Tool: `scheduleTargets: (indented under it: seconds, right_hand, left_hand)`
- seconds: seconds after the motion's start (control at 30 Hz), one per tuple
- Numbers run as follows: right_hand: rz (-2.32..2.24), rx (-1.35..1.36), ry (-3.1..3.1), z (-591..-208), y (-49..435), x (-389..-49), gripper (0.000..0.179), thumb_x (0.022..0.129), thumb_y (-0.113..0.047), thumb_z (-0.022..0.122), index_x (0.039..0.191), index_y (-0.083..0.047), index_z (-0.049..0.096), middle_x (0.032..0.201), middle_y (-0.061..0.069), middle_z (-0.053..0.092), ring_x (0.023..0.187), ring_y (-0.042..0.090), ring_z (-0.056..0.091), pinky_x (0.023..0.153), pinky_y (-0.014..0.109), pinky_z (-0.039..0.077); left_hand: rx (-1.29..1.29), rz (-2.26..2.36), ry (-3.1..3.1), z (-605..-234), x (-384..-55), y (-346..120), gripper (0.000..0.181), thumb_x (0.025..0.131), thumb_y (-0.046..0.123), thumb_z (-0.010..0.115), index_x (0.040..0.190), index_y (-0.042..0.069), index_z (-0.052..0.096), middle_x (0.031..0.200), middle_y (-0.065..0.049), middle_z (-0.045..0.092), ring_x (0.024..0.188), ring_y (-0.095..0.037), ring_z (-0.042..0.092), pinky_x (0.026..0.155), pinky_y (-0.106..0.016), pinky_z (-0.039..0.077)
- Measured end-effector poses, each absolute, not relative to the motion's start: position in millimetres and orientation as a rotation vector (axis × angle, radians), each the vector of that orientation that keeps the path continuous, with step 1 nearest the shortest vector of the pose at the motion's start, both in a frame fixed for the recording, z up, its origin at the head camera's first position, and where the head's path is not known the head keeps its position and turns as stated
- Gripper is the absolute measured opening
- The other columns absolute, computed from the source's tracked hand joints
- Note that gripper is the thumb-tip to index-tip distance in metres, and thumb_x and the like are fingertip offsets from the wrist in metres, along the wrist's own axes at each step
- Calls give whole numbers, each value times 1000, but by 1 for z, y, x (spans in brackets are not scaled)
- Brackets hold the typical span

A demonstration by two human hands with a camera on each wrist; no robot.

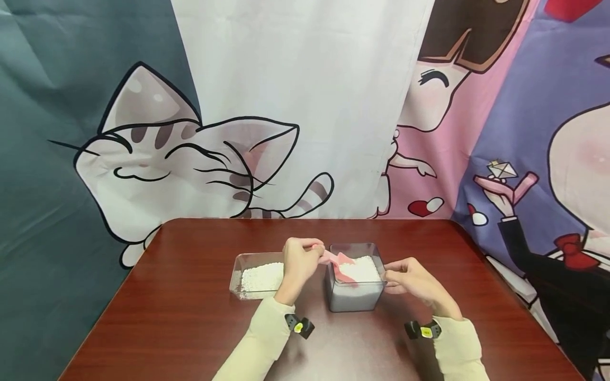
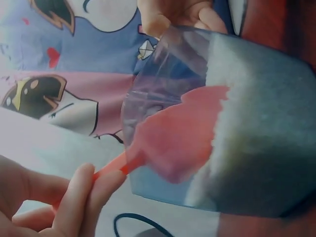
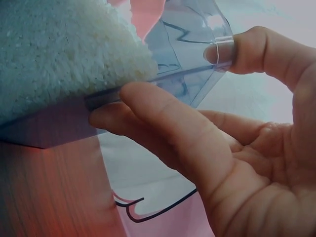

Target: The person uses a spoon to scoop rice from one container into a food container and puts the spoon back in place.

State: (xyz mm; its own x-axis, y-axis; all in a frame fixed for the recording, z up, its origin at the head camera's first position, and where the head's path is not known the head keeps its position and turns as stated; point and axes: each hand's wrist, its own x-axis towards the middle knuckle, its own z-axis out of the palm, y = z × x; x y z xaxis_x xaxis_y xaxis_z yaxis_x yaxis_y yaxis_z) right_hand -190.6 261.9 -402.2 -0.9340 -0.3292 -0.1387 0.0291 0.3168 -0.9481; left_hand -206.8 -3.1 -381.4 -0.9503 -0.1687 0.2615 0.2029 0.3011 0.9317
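Note:
My left hand (image 1: 300, 264) pinches the handle of a pink scoop (image 2: 182, 133) between thumb and fingers. The scoop's head dips inside a clear, bluish square container (image 1: 353, 248), against the white rice (image 3: 74, 59) in it. Rice fills much of this container and lies higher toward one side. At the container's right side, my right hand (image 1: 412, 280) holds the wall, thumb at the rim and fingers along the outside. Left of it sits a shallow clear tray (image 1: 235, 275) with more white rice (image 1: 262, 277), partly hidden by my left hand.
Both containers stand on a reddish-brown wooden table (image 1: 167, 317). Behind it hangs a cloth backdrop (image 1: 305, 79) printed with a cartoon cat and figures. A small dark device with a strap (image 1: 299, 326) is worn on each wrist.

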Motion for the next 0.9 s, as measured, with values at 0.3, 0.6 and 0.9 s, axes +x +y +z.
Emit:
scheduleTargets:
  seconds: [0.3, 0.6, 0.9]
  right_hand:
    - [-1633, -246, 2293, -403, 260, -191, 43, 88, -14, 59, 117, 16, 52, 105, 24, 62, 87, 29, 67, 76, 40, 56]
    - [-1655, -272, 2254, -401, 260, -188, 38, 89, -11, 57, 115, 17, 52, 104, 25, 62, 88, 29, 66, 77, 41, 55]
    - [-1656, -279, 2249, -400, 260, -189, 36, 89, -9, 56, 114, 17, 53, 104, 26, 62, 87, 28, 66, 78, 43, 54]
  left_hand:
    - [-81, -2479, -1598, -423, -208, -16, 9, 78, -10, 60, 84, -15, 64, 73, -17, 63, 59, -24, 67, 61, -33, 58]
    - [72, -2755, -1438, -412, -200, -21, 24, 79, -15, 56, 102, -24, 54, 80, -16, 58, 65, -22, 65, 74, -41, 56]
    - [63, -2876, -1315, -405, -198, -27, 26, 81, -14, 56, 106, -22, 54, 85, -15, 61, 71, -23, 66, 78, -41, 55]
